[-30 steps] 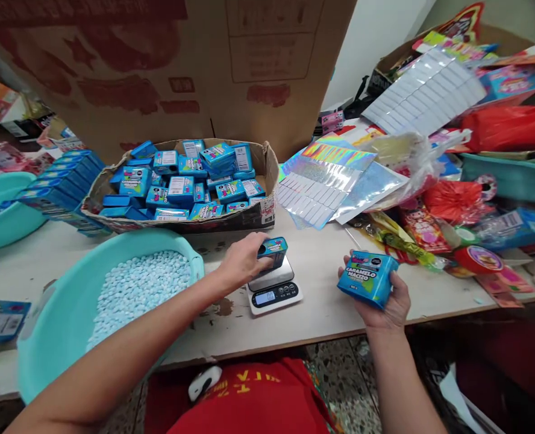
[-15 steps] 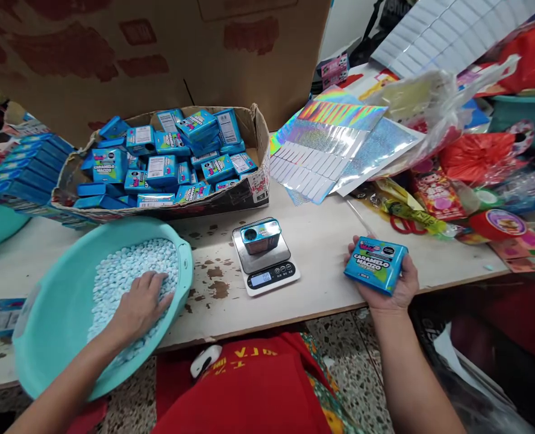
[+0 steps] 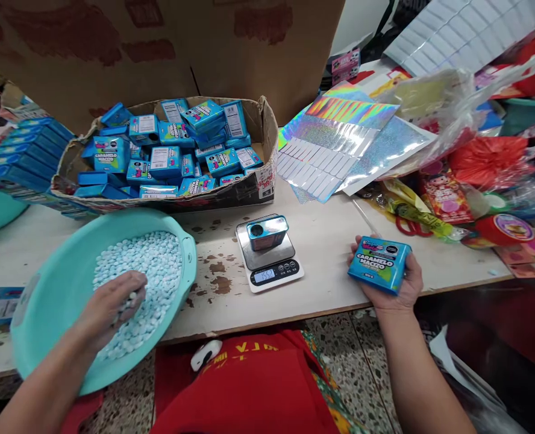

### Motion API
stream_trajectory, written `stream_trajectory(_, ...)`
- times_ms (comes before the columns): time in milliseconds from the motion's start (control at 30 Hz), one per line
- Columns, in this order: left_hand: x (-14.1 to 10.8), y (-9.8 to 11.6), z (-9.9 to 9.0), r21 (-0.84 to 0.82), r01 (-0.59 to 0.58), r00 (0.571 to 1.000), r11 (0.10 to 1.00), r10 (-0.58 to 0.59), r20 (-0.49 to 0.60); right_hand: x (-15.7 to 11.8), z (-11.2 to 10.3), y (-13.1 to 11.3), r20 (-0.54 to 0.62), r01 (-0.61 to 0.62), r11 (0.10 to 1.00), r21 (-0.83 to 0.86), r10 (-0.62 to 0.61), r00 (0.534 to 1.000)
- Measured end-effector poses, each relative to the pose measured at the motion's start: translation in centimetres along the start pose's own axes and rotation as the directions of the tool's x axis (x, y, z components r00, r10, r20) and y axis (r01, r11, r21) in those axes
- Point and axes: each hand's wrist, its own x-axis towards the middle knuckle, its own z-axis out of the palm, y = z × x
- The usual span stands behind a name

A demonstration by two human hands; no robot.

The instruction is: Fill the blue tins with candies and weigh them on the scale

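My left hand (image 3: 116, 304) is curled round several pale blue candies, just above the candy pile (image 3: 159, 265) in the turquoise basin (image 3: 64, 283). On the upturned palm of my right hand (image 3: 405, 283) lies a blue candy box (image 3: 379, 264), with my fingers at its sides. Between my hands, a small white scale (image 3: 276, 275) bears another blue box (image 3: 267, 234), which has a round dark hole in its top side. The scale's display is lit with digits.
Behind the basin, a cardboard tray (image 3: 267, 141) holds many blue boxes. More blue boxes (image 3: 28, 160) are stacked at the left. Holographic sticker sheets (image 3: 335, 144), plastic bags and red scissors (image 3: 412, 228) lie to the right. The table's front edge runs below the scale.
My left hand has closed on candies and moved left and slightly up from the pile. The scale's display has changed from near zero to a larger number. My right hand still holds its box.
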Motion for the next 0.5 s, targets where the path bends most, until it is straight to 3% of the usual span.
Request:
stream_trajectory(67,-0.2,-0.2,-0.5,-0.284,0.061,0.998,0.957,-0.053,0.038,0.0,0.0,0.0,-0.002,0.003,1.000,-0.011,-0.003,1.000)
stream_trajectory(133,-0.5,-0.4,-0.8,-0.338,0.025,1.000,0.941,-0.026,0.003,-0.1,0.0,0.0,-0.002,0.011,1.000,-0.023,-0.011,1.000)
stream_trajectory(167,-0.6,-0.4,-1.0,-0.265,-0.020,1.000,0.964,0.016,-0.018,-0.1,0.0,0.0,-0.004,0.015,0.999,-0.030,-0.015,1.000)
stream_trajectory(233,-0.7,0.4,-1.2,0.047,-0.150,0.988,0.988,0.151,-0.022,0.0,0.1,0.1,-0.015,0.018,0.999,-0.043,-0.019,1.000)
stream_trajectory(300,-0.6,2.2,-0.5,0.357,-0.288,0.950,0.888,0.312,-0.008,0.1,0.2,0.2,-0.034,0.016,0.998,-0.053,-0.018,0.999)
stream_trajectory(333,-0.5,3.4,0.3,0.433,-0.348,0.920,0.832,0.393,-0.016,0.1,0.4,0.3,-0.046,0.017,0.998,-0.058,-0.019,0.999)
stream_trajectory(400,-0.2,6.4,3.1,0.434,-0.480,0.835,0.763,0.549,-0.042,-0.2,0.7,0.4,-0.074,0.012,0.997,-0.073,-0.017,0.997)
stream_trajectory(433,-0.1,8.0,5.1,0.398,-0.576,0.770,0.714,0.637,-0.028,-0.5,0.8,0.4,-0.089,0.008,0.996,-0.088,-0.016,0.996)
stream_trajectory(500,0.1,11.0,9.4,0.366,-0.758,0.617,0.540,0.775,0.135,-1.1,0.6,0.3,-0.095,0.006,0.991,-0.137,-0.019,0.995)
